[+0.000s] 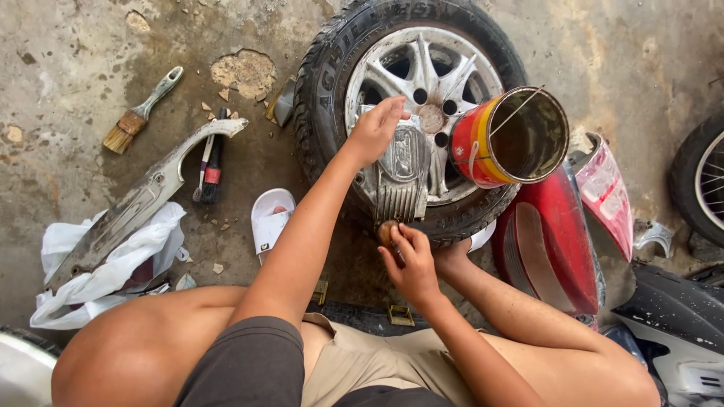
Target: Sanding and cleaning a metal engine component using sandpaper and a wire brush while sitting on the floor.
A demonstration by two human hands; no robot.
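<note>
Engine cover, grey and ribbed, is lying on the car wheel. Right hand is closing on a small brush at its near edge; left hand is pressing its top. Scrubbing seems underway. Beyond, an open paint can is leaning.

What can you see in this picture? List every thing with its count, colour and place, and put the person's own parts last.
Tyre: one, black with silver rim, top centre on floor.
Metal cover: one, grey, on the tyre.
Can: one, red and yellow, open, on the tyre's right.
Red panel: one, right of tyre.
Paintbrush: one, top left.
Small brushes: two, left of tyre.
Grey panel: one, left, over a white bag.
Sandal: one, white.
Left hand: on the cover's top.
Right hand: fingers hold a brown brush at the cover's bottom edge.
</note>
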